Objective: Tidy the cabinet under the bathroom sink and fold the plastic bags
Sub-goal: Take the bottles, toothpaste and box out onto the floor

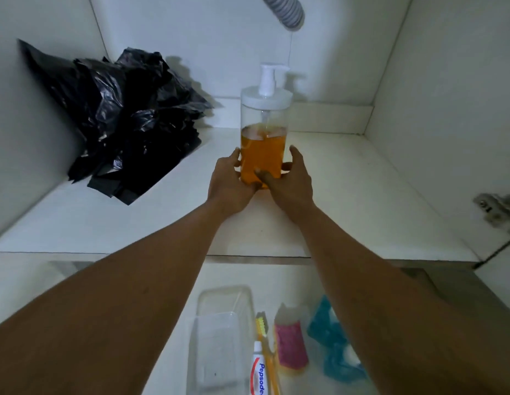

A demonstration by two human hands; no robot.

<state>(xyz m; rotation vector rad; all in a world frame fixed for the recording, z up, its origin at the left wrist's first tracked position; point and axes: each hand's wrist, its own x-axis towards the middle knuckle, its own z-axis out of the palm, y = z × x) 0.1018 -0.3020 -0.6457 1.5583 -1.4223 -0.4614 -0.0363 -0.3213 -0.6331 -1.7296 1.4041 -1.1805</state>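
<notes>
A clear pump bottle [263,129] with a white cap and orange liquid stands upright on the white cabinet floor [362,195], near the middle. My left hand [229,182] wraps its lower left side and my right hand [291,181] its lower right side, so both hold it at the base. A heap of crumpled black plastic bags [122,124] lies in the cabinet's back left corner, apart from my hands.
A grey ribbed drain hose [288,11] hangs at the top. A metal door hinge [496,209] sits on the right wall. On the floor in front lie a clear plastic box [222,337], a toothpaste tube [259,369], an orange toothbrush [262,329], a pink sponge [291,346] and blue wrapping [333,346].
</notes>
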